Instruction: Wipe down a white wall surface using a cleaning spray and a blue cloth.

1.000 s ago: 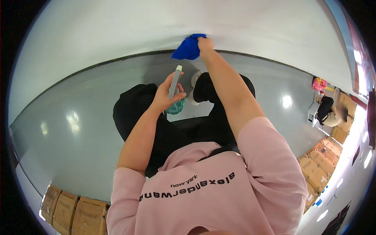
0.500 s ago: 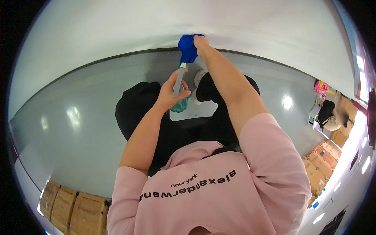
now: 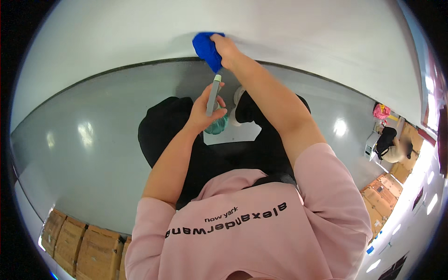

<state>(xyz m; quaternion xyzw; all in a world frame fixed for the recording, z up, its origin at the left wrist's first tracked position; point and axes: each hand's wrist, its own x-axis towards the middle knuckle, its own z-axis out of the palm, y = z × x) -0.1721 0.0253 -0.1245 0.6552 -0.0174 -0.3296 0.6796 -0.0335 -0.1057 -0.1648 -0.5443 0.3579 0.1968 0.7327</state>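
Your right hand (image 3: 225,50) and the blue cloth (image 3: 205,45) have moved left and a little farther up the white wall (image 3: 317,42) since half a second ago, when the cloth hung across the tip of the spray bottle (image 3: 216,126); now the cloth's lower corner ends just beyond that tip. Your left hand and the bottle are in nearly the same place. You are crouched on the grey floor (image 3: 93,182), facing the wall, with your black trousers (image 3: 165,122) bent at the knees on either side of the bottle. Your right hand is closed on the right edge of the bunched cloth, which appears to lie against the wall just above the dark strip (image 3: 140,66) along its foot; how firmly it presses, you cannot tell from here. Your left hand (image 3: 204,108) is wrapped around the neck of the bottle, a clear green one with a grey head, its pale green tip pointing toward the wall; whether a finger squeezes the trigger is hidden. The step in hand looks like wiping the low part of the wall. The next move seems to call for a flat, even stroke of the cloth, with the bottle held steady and its tip clear of the fabric.
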